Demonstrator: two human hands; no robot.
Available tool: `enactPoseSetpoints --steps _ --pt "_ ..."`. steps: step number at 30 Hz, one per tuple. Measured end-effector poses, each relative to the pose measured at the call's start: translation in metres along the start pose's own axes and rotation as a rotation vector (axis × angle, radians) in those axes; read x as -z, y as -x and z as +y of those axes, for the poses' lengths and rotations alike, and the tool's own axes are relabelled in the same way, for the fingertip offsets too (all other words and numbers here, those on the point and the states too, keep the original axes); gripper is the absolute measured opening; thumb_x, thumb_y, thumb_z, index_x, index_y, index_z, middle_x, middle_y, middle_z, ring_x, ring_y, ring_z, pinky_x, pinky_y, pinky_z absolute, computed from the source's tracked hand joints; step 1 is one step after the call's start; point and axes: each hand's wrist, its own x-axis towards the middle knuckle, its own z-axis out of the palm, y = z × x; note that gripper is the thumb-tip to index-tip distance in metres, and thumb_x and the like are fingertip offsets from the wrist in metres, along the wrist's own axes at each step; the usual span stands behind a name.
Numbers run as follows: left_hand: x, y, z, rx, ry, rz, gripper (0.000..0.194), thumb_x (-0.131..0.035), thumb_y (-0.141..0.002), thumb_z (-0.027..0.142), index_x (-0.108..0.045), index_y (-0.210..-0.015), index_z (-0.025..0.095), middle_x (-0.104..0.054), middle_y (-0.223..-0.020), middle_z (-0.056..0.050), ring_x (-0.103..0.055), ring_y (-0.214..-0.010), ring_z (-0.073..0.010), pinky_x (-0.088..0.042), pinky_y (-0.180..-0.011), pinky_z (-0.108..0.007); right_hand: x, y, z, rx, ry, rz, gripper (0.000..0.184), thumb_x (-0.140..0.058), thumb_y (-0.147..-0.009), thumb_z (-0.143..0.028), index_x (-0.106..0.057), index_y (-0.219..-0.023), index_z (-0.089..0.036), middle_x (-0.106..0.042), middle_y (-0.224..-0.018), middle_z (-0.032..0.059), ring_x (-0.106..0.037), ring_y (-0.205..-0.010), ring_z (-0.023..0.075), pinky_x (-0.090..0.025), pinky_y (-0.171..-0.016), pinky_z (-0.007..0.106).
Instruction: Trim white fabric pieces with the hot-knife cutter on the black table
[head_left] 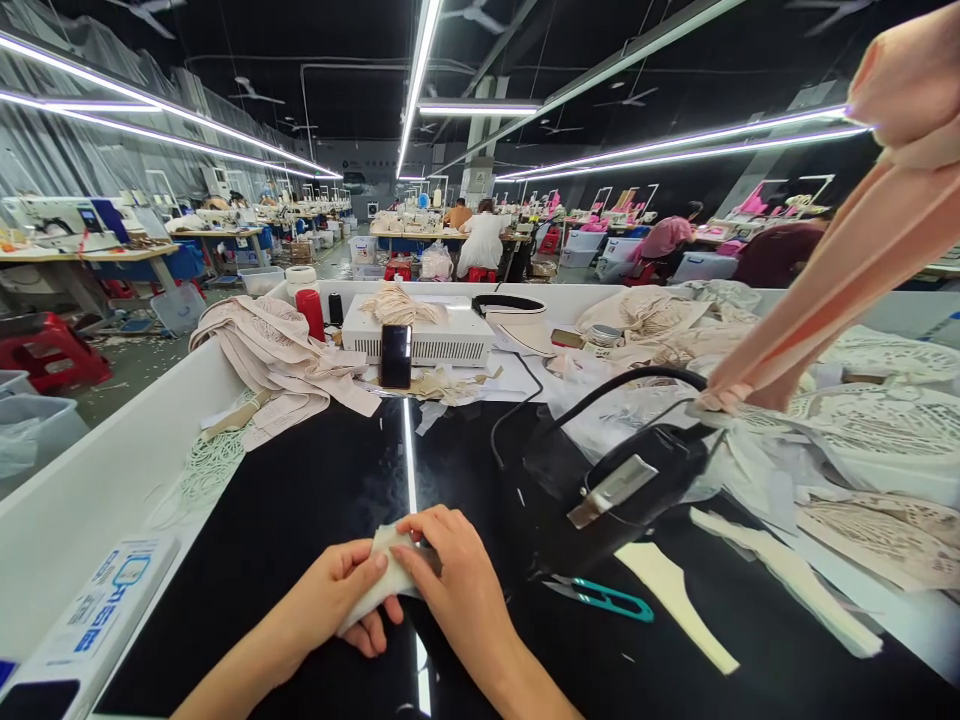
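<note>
Both of my hands meet over the glossy black work surface (315, 500), near its front. Between them is a small folded piece of off-white fabric (384, 570). My left hand (341, 590) pinches it from the left, thumb on top and fingers underneath. From the right, my right hand (454, 565) presses its thumb and fingers on the fabric's upper edge. To the right lie teal thread snips (611, 598) and a cream curved fabric piece (679, 605). Behind the snips stands a black device (637, 490) with a metal plate on it.
A phone (396, 356) leans against a white vented box (431, 335). Beige fabric strips (270, 360) pile at the back left, lace pieces (877, 420) at the right. A peach cloth band (840, 250) rises at right. A white box (112, 600) lies at left.
</note>
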Motion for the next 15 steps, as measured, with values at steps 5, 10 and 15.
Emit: enactPoseSetpoints --steps 5,10,15 --pt "0.0012 -0.0043 -0.0073 -0.009 0.013 0.01 0.063 -0.064 -0.079 0.072 -0.063 -0.106 0.014 -0.071 -0.079 -0.005 -0.064 -0.053 -0.01 -0.048 -0.049 -0.017 -0.0022 -0.0006 0.0017 -0.035 -0.031 0.002 0.009 -0.066 -0.088 -0.013 -0.067 -0.09 -0.022 -0.064 -0.086 0.0002 -0.058 -0.086 0.0204 -0.043 -0.083 0.036" --pt "0.001 -0.0036 -0.0069 -0.017 0.016 0.005 0.06 -0.064 -0.081 0.069 -0.063 -0.105 0.015 -0.071 -0.078 -0.005 -0.065 -0.054 -0.0107 -0.048 -0.049 -0.017 -0.0029 -0.0017 0.0024 -0.046 -0.064 -0.003 0.009 -0.065 -0.089 -0.016 -0.066 -0.083 -0.022 -0.063 -0.083 -0.0003 -0.057 -0.084 0.0194 -0.042 -0.081 0.034" --pt "0.0014 -0.0015 -0.0036 -0.019 0.045 0.004 0.057 -0.064 -0.083 0.067 -0.062 -0.106 0.014 -0.071 -0.08 -0.006 -0.065 -0.054 -0.0101 -0.049 -0.05 -0.017 -0.0032 -0.0017 0.0037 -0.052 -0.11 0.008 0.011 -0.062 -0.089 -0.015 -0.064 -0.08 -0.021 -0.064 -0.085 0.0006 -0.057 -0.085 0.0196 -0.042 -0.081 0.033"
